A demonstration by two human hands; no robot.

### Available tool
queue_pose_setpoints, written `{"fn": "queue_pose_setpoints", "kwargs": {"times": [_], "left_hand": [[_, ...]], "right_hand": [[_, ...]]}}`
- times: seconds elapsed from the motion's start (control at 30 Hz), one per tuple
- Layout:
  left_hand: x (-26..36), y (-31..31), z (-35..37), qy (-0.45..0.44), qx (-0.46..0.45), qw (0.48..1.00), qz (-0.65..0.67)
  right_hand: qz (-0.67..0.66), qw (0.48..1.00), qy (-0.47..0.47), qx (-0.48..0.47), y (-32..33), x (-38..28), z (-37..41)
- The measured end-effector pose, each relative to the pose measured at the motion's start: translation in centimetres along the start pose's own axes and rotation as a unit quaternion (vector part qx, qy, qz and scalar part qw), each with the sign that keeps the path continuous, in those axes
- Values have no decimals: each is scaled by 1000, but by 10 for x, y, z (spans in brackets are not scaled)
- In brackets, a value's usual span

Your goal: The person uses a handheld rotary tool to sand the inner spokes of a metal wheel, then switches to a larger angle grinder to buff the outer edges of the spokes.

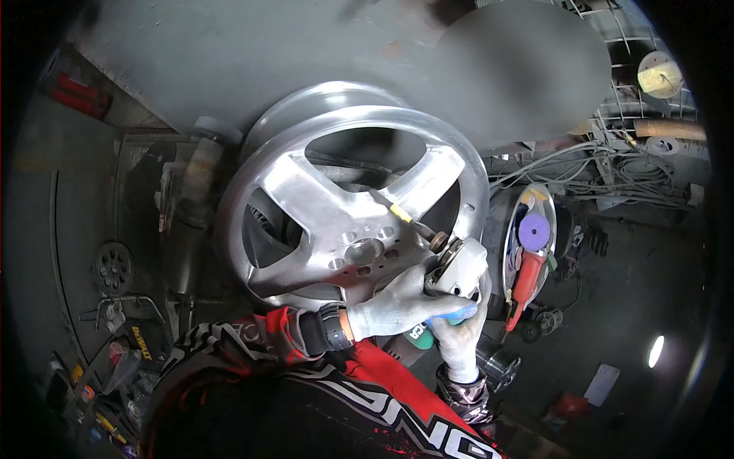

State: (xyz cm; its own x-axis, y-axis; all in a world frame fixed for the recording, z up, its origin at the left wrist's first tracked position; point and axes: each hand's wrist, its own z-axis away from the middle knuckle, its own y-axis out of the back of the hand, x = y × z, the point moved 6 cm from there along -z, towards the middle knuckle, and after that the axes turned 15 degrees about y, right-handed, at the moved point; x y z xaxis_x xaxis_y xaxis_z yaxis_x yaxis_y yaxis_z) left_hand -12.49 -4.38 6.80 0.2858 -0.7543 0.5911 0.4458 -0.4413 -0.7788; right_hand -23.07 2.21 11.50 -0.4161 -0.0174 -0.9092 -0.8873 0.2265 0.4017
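Observation:
A shiny silver alloy wheel (289, 191) stands in front of me, its wide spokes facing the camera. Both hands wear whitish gloves and are closed around a power tool (462, 268) with a pale metal head and a green body, much of it hidden by the gloves. My left hand (394, 306) wraps the head from the left. From below right, my right hand (462, 336) grips beside it, near a blue patch. Out of the head runs a thin shaft with a yellow section (400, 213), its tip over a spoke near the hub.
To the right, an oval tray (547, 200) holds a red tool (525, 279) and a purple disc (534, 231). Coiled cables (646, 170) lie beyond it, below a wire rack. A dark cylinder (183, 256) stands left of the wheel, with cluttered tools (126, 367) at lower left.

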Motion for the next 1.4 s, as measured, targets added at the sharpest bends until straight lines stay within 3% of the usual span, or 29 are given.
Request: {"fn": "queue_pose_setpoints", "kwargs": {"times": [0.07, 0.17, 0.23, 0.27, 0.33, 0.43, 0.6, 0.63, 0.73, 0.77, 1.0, 1.07, 1.13, 1.27, 1.33, 1.4], "left_hand": [[9, -5, -4, 14, -19, 1000, 11], [34, -18, -17, -9, -56, 994, -89], [38, -29, -34, -26, -80, 996, -20], [41, -34, -44, -19, -115, 993, 2], [47, -37, -57, 0, -130, 991, -5], [57, -41, -56, 4, -127, 992, 7], [31, -28, -44, 3, -107, 994, 20], [29, -24, -37, 14, -99, 995, -10], [21, -16, -22, -12, -72, 997, -29], [9, -13, -20, 33, -75, 996, -36], [-10, -9, -6, 22, -17, 999, -27], [-24, -10, -15, 15, 13, 999, -36], [-27, -13, -29, 7, 45, 998, -43], [-10, -33, -56, 18, -15, 999, 36], [2, -37, -69, 44, 19, 998, -30], [11, -39, -89, -8, 43, 995, -85]], "right_hand": [[-31, 999, -38, 22, 4, -1, -2], [-40, 997, -45, 45, 15, -10, -15], [-27, 998, -41, 48, 34, -2, -23], [13, 997, 10, 69, 38, -13, -32], [15, 994, 36, 102, 45, -16, -42], [29, 994, 11, 105, 53, -7, -42], [33, 994, 71, 76, 35, -9, -31], [-8, 996, 43, 83, 24, -15, -27], [50, 996, 53, 45, 18, -10, -14], [36, 998, 19, 46, 16, 1, -4], [-8, 999, 20, 43, 12, 19, 13], [-73, 995, -65, 36, 14, 36, 15], [-72, 995, -57, 46, 20, 36, 10], [-154, 984, -59, 71, 51, 64, 6], [-158, 982, -44, 93, 60, 56, -12], [-187, 976, -24, 105, 68, 56, -28]]}}
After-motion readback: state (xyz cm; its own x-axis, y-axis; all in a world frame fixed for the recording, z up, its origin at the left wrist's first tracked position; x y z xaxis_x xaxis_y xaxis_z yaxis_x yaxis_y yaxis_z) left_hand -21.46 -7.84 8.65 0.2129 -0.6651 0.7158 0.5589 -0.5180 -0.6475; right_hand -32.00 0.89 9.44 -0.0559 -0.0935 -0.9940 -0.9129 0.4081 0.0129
